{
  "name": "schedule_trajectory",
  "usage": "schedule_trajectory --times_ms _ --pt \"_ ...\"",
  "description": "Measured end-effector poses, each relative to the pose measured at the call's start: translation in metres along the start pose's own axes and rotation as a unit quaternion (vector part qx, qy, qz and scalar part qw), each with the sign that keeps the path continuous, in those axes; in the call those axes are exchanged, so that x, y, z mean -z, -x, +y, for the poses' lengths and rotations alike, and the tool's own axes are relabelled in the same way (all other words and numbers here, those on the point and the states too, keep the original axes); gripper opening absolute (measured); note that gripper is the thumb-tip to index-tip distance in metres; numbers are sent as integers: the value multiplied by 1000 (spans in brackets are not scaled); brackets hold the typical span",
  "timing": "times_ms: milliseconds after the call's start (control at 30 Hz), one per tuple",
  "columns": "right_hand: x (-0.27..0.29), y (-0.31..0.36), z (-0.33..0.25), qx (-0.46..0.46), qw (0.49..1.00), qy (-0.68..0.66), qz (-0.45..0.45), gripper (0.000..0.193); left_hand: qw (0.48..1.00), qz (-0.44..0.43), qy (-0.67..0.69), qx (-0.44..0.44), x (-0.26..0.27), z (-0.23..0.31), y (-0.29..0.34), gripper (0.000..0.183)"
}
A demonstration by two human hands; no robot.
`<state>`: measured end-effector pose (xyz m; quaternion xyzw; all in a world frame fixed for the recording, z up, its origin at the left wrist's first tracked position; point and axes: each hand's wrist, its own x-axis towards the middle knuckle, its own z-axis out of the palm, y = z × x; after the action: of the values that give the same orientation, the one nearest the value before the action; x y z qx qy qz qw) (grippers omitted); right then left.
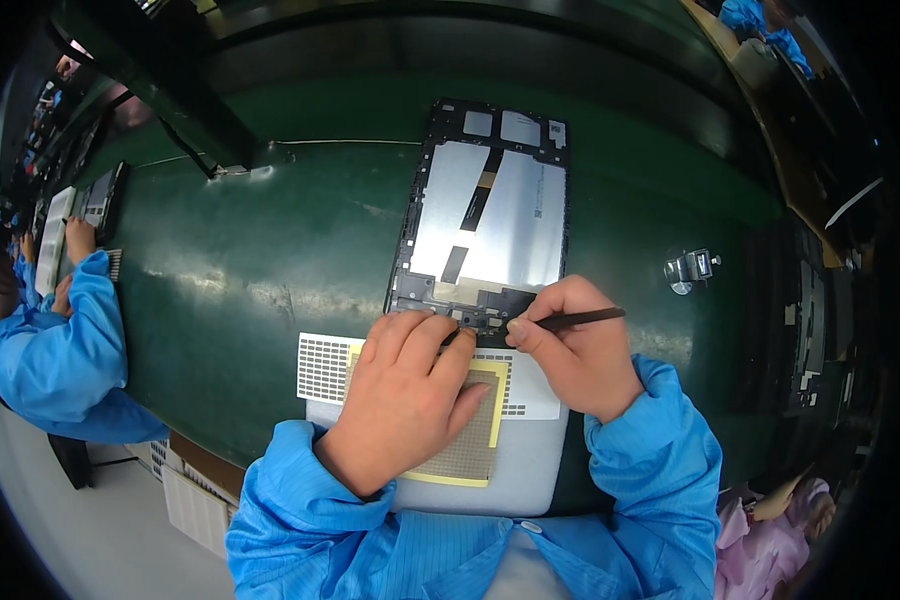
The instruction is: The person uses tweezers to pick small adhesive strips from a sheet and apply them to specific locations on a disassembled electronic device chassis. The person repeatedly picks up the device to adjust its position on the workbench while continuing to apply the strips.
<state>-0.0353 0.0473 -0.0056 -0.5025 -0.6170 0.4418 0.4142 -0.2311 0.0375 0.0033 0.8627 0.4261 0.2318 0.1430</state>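
A tablet-like device frame (510, 225) with a silver back plate and black ribbon cables lies on the green table in front of me. My left hand (402, 390) lies palm down with its fingertips at the frame's near edge; the fingers are stretched out, and a small dark piece shows beside the index fingertip. My right hand (582, 345) pinches dark tweezers (585, 318), whose rear end points right; their tips are hidden behind the fingers, close to the frame's near right part. Under my left hand lie a white sheet of dark labels (322, 365) and a yellow-edged gridded sheet (460, 468).
A grey-white pad (532, 470) lies under the sheets at the table's near edge. A small clear and metal dispenser (690, 268) stands to the right. Dark device frames (810, 330) lie farther right. A co-worker in a blue sleeve (65, 340) works at the left.
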Motion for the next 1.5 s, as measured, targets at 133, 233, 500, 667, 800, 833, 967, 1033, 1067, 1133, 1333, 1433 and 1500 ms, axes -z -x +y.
schedule_trajectory --times_ms 133,233,500,667,800,833,967,1033,1067,1133,1333,1433,1500 --pt "1 -1 0 3 1000 5 -6 14 1000 2 -1 -1 -2 0 0 46" --pt "2 -3 -1 -8 1000 0 -20 14 1000 -1 -7 0 0 0 0 46" --pt "-1 3 -5 -11 999 -46 -17 13 1000 -3 -3 -2 0 -1 0 47" --pt "0 7 -9 -30 996 -85 7 16 1000 -1 -4 -1 0 -1 0 47" --pt "5 47 -20 -45 982 -185 -10 16 1000 2 1 4 -2 -2 1 47" --pt "7 59 -22 -75 974 -211 -31 16 1000 2 0 2 -2 -2 0 46" --pt "7 90 -8 -158 967 -175 -93 17 1000 4 -4 2 -3 -1 1 46" --pt "9 93 -5 -145 973 -158 -90 19 1000 -1 -6 5 -1 0 0 46" --pt "7 93 -5 -153 971 -167 -80 19 1000 -1 -7 4 -1 0 0 46" --pt "3 92 -5 -167 966 -187 -63 19 1000 -1 -10 5 -2 0 1 46" --pt "1 89 -6 -163 970 -164 -74 17 1000 -14 -11 3 -2 0 -1 46" --pt "5 86 -9 -122 980 -112 -110 17 1000 -18 -14 9 -1 0 0 46" --pt "5 87 -7 -137 978 -133 -89 16 1000 -21 -14 8 0 1 0 46"
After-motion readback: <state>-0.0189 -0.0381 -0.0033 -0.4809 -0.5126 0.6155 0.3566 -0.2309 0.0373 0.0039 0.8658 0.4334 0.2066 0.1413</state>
